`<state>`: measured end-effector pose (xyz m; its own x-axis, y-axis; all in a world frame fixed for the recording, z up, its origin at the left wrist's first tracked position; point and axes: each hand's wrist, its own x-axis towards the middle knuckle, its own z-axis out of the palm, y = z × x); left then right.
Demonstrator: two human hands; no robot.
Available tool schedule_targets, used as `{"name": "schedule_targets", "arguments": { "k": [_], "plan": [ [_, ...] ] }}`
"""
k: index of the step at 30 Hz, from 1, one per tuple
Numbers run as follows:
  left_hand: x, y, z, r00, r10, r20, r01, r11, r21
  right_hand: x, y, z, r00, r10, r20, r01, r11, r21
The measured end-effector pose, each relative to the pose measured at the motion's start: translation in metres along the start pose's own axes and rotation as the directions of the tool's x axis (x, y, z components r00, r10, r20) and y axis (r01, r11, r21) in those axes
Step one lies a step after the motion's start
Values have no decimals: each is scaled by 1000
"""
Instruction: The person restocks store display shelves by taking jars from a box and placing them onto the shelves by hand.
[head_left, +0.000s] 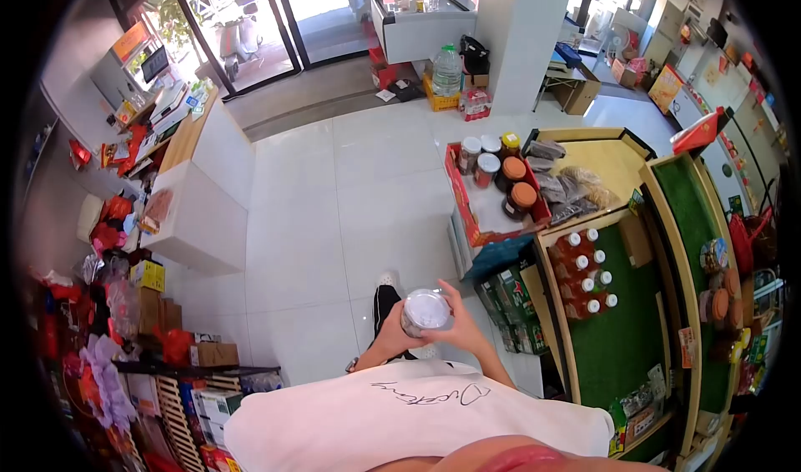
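The pale tiled floor (292, 188) spreads ahead; the wooden display shelf (601, 359) and a red carton (472, 222) stand to the right. Before the white shirt (350, 414), the left hand (390, 333) and right hand (460, 328) wrap opposite sides of one lidded jar (425, 311). The step looks like steadying or inspecting it; moving it would call for a level grip. Its contents are hard to tell.

White-capped bottles (588, 284) on green shelf matting (602, 357)
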<state>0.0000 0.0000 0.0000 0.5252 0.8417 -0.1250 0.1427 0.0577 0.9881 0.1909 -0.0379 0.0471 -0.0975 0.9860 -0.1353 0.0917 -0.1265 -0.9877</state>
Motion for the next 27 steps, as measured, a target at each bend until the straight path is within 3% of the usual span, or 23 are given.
{"name": "schedule_targets", "arguments": {
  "k": [2,3,4,5,6,7,9,11,12,15,16,20,23,27],
  "plan": [
    [3,-3,9,1000,6,12,-6,999,-37,0,5,-1,999,-31,-14,30,998,-56],
    [56,-9,-43,1000,-13,18,16,988,-156,74,-6,11,999,-24,-28,21,995,-95],
    [55,-19,-31,1000,-26,14,28,982,-187,70,-10,6,998,40,-40,-46,987,-154],
    [95,-17,-67,999,40,-5,-40,990,-138,119,-25,7,998,-7,-61,-5,981,-196],
    [107,-12,-81,1000,2,10,-1,994,-107,139,-39,7,997,-1,-79,-9,991,-135],
    [177,22,-140,997,73,10,-73,997,4,216,-70,5,980,-165,-113,140,970,-198],
    [173,16,-141,997,-30,71,28,999,28,210,-56,13,977,-146,-154,93,947,-308],
    [210,24,-172,990,-17,138,3,996,95,242,-68,17,960,-186,-211,82,903,-422],
    [221,38,-184,989,-29,146,-4,975,220,257,-70,18,948,-211,-240,74,875,-478],
    [266,30,-210,967,129,219,-196,926,323,293,-57,13,913,-249,-323,86,891,-446],
    [275,31,-212,966,99,240,-175,931,320,299,-50,13,882,-298,-365,104,879,-465],
    [311,30,-206,924,25,381,-159,932,325,307,-42,5,809,-161,-566,-79,924,-375],
    [326,21,-186,900,31,435,-141,965,222,306,-29,-3,704,-53,-708,-178,952,-248],
    [358,31,-169,810,-84,580,-79,965,249,309,-8,-24,587,40,-808,-277,948,-154]
  ]
}}
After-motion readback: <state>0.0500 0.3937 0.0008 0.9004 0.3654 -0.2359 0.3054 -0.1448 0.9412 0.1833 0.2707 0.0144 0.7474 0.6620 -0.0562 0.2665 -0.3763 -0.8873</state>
